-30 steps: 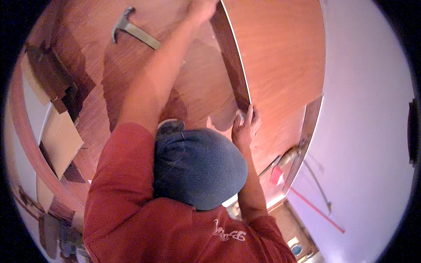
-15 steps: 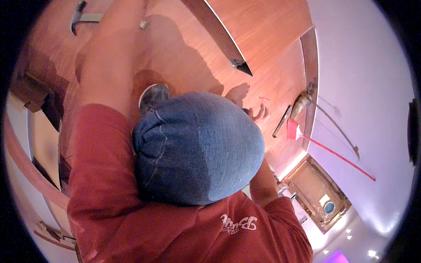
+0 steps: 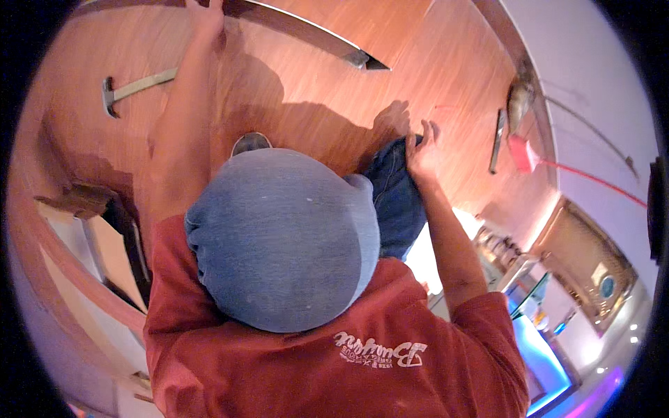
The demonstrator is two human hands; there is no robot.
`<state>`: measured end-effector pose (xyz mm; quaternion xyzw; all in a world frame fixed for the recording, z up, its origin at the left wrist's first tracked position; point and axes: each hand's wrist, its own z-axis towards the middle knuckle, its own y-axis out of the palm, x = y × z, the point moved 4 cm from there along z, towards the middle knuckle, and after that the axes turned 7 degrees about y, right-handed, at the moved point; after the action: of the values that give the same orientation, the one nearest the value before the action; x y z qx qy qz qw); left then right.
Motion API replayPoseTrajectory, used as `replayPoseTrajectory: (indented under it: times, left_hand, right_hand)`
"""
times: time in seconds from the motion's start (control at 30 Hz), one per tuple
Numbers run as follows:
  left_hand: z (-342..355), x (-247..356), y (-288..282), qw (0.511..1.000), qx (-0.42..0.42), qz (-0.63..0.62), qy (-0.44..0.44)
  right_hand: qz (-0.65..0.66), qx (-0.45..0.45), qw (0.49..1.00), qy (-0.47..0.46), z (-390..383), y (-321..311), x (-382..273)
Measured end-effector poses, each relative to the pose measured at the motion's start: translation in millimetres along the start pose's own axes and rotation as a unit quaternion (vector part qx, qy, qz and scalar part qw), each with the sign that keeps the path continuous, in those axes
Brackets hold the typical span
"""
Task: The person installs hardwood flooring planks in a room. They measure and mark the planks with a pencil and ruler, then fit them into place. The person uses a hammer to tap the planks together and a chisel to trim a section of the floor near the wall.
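My left hand (image 3: 208, 21) is at the top edge, by the upper end of a long white-edged wooden strip (image 3: 300, 26) on the wood-grain floor (image 3: 313, 90); its fingertips are cut off, so I cannot tell its grip. My right hand (image 3: 421, 150) is open, fingers slightly bent, beside my jeans leg (image 3: 390, 195), holding nothing. A claw hammer (image 3: 143, 85) lies left of my left forearm. My raised denim knee (image 3: 279, 237) fills the middle, with part of a shoe (image 3: 249, 143) above it.
Wood and cardboard pieces (image 3: 108, 254) lie at left, by a curved edge. At right are a dark bar (image 3: 497, 139), a brownish bundle (image 3: 519, 104), a red broom (image 3: 523, 155) and a pale wall (image 3: 592, 83). A framed panel (image 3: 578, 258) and blue-lit counter (image 3: 550, 369) show lower right.
My right hand has let go of the strip and moved down and right beside my leg. My left arm has swung leftward. The view has shifted, showing more of the lit area at right.
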<state>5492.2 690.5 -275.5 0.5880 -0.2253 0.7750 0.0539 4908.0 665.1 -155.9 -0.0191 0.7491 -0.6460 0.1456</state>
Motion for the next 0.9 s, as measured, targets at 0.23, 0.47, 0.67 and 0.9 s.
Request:
replayPoseTrajectory:
  times: [0.23, 0.47, 0.67, 0.9]
  left_hand:
    - [-2.9, 66.9, -30.7, 0.815, -0.164, 0.391, 0.396]
    - [6.3, 88.8, -24.6, 0.759, -0.263, 0.403, 0.44]
    - [14.1, 95.7, -27.4, 0.742, -0.308, 0.432, 0.409]
    - [11.7, 105.5, -24.0, 0.748, -0.36, 0.403, 0.384]
  right_hand:
    - [-0.019, -0.013, 0.999, 0.04, 3.1, 2.2, 3.1]
    - [-0.034, -0.031, 0.997, 0.067, 3.9, 5.1, 8.1]
    - [-0.081, -0.034, 0.993, 0.08, 4.7, 6.5, 8.9]
    - [-0.08, -0.045, 0.992, 0.086, 5.2, 3.8, 9.1]
